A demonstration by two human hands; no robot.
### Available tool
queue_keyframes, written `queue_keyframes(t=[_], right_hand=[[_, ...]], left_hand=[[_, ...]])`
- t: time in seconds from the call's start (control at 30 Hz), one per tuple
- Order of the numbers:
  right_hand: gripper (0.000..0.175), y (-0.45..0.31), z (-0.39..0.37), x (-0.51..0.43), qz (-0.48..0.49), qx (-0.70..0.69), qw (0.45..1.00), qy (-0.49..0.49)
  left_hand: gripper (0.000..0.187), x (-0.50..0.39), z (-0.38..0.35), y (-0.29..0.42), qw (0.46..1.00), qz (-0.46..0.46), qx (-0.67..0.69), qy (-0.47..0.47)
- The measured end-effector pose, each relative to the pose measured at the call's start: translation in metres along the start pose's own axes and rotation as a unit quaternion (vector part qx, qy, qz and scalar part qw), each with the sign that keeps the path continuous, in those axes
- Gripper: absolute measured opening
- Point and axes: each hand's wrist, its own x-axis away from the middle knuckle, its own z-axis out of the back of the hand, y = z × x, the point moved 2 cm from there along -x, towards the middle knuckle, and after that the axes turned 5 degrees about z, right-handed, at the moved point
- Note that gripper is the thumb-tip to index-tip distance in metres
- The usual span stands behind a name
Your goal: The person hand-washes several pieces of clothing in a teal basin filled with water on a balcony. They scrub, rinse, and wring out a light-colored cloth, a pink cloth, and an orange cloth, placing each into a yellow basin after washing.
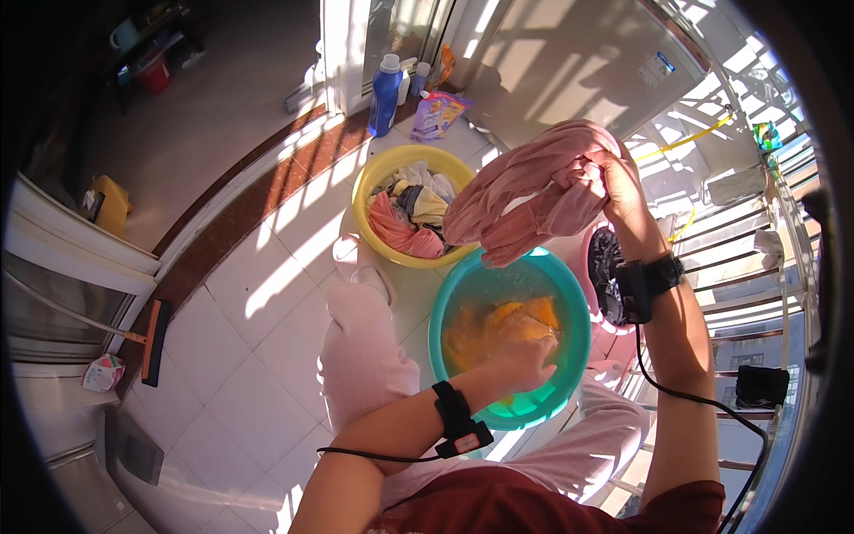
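Observation:
My right hand (619,180) grips a bunched pink cloth garment (534,190) and holds it up above the far rim of a teal plastic basin (437,320). The basin holds cloudy water with an orange cloth (527,317) lying in it. Over the water, at the orange cloth, is my left hand (524,360); its fingers are partly curled, and whether they grip any cloth cannot be told. Beyond the teal basin stands a yellow basin (363,220) with pink, yellow, grey and white clothes (417,207) heaped in it. The pink garment hangs close to its right side.
A blue detergent bottle (385,97) and a purple refill pouch (437,117) stand past the yellow basin. At the right, a pink tub (590,267) holds dark cloth, near metal railings (740,287). A floor squeegee (155,344) and a dustpan (137,448) are at the left.

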Motion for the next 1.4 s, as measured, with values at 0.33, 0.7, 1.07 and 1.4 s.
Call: queue_keyframes(t=[0.33, 0.7, 1.07, 1.4], right_hand=[[0.035, 0.164, -0.106, -0.066, -0.18, -0.317, 0.928, 0.069], [0.062, 0.3, 0.072, 0.054, -0.29, 0.006, 0.956, -0.039], [0.075, 0.377, 0.211, 0.234, -0.162, 0.471, 0.848, -0.182], [0.07, 0.383, 0.11, 0.187, -0.251, 0.464, 0.785, -0.323]], left_hand=[[0.032, -0.008, 0.004, -0.033, 0.984, 0.06, -0.162, -0.04], [0.042, -0.009, 0.017, -0.036, 0.976, 0.108, -0.177, -0.073], [0.04, -0.033, -0.021, -0.036, 0.968, 0.119, -0.187, -0.115], [0.041, -0.058, -0.028, -0.054, 0.951, 0.174, -0.222, -0.13]])
